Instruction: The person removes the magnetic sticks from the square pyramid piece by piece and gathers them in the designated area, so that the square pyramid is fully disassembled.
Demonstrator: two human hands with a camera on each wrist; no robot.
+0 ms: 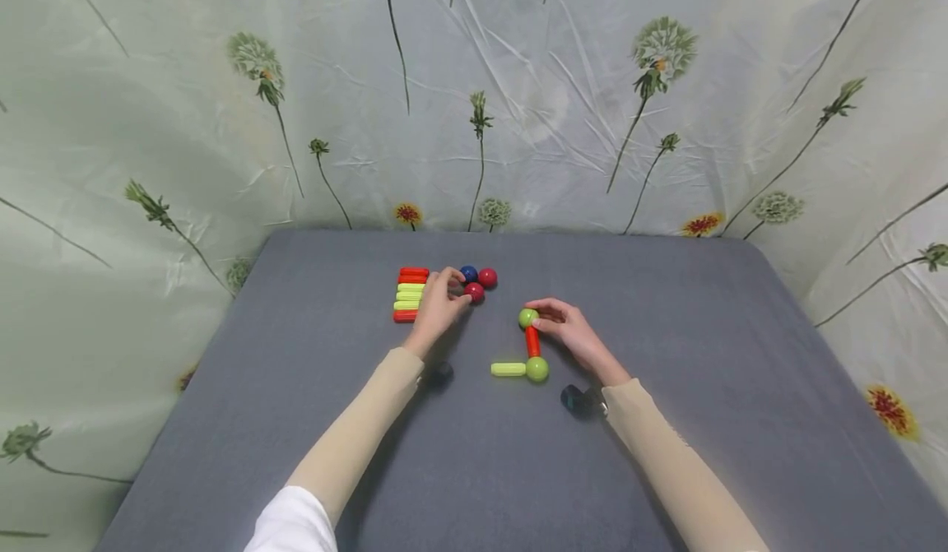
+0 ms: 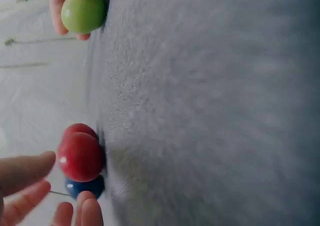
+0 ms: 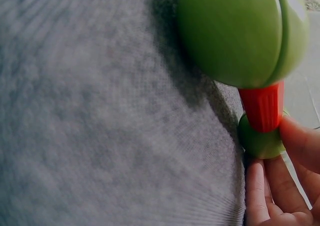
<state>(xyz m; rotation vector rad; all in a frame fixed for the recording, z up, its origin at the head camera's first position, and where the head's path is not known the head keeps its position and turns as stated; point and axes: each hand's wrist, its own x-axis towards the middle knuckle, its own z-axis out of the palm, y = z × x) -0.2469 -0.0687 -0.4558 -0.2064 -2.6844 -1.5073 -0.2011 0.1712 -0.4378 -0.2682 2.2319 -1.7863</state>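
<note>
My right hand (image 1: 570, 331) pinches the far green ball (image 1: 528, 317) between thumb and fingers. A red rod (image 1: 532, 342) joins that ball to a nearer green ball (image 1: 536, 369), from which a yellow-green rod (image 1: 508, 369) points left. My left hand (image 1: 443, 301) reaches beside the nearer red ball (image 1: 474, 292), its thumb and fingers spread around it. In the left wrist view the thumb (image 2: 30, 171) stands just off the red ball (image 2: 80, 157). Behind this ball lie a blue ball (image 1: 468, 274) and another red ball (image 1: 488, 277).
Left of my left hand, a row of red and yellow-green rods (image 1: 409, 297) lies on the grey table (image 1: 296, 330), partly hidden by that hand. A flower-patterned curtain (image 1: 518, 124) hangs behind the table and along its sides. Dark wrist cameras (image 1: 576, 401) jut inward below the hands.
</note>
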